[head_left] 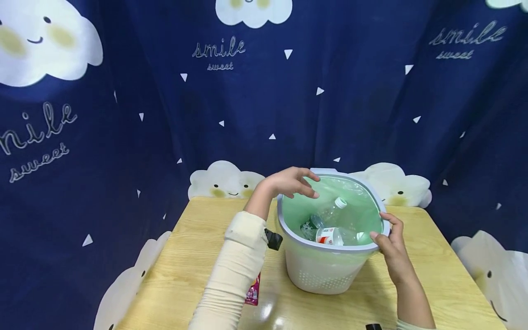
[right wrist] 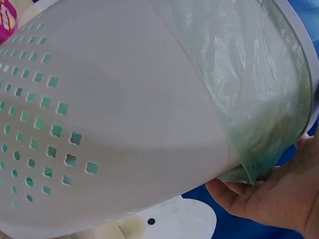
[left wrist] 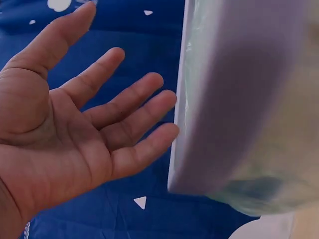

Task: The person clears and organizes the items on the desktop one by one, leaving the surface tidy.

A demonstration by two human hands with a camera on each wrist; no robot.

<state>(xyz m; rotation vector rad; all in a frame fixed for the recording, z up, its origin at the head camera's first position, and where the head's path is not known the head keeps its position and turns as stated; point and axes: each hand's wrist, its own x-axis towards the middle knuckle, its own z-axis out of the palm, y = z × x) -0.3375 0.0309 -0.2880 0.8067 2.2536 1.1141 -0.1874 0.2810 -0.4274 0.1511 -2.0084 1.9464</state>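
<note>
A white trash can (head_left: 326, 275) with a pale purple rim (head_left: 284, 229) stands on the table, lined with a green plastic bag (head_left: 363, 201). Several clear plastic bottles lie inside, among them a bottle with a white cap (head_left: 340, 202) and a bottle with a red-and-white label (head_left: 329, 236). My right hand (head_left: 393, 245) grips the rim on the right; in the right wrist view its fingers reach the bag's folded-over edge (right wrist: 249, 169). Over the left rim hovers my left hand (head_left: 294, 182), holding nothing, its fingers spread beside the rim in the left wrist view.
A wooden table (head_left: 185, 261) carries the can. Partly behind my left forearm lies a magenta packet (head_left: 253, 293). A dark blue curtain (head_left: 247, 101) with clouds and triangles hangs behind the table and along its sides.
</note>
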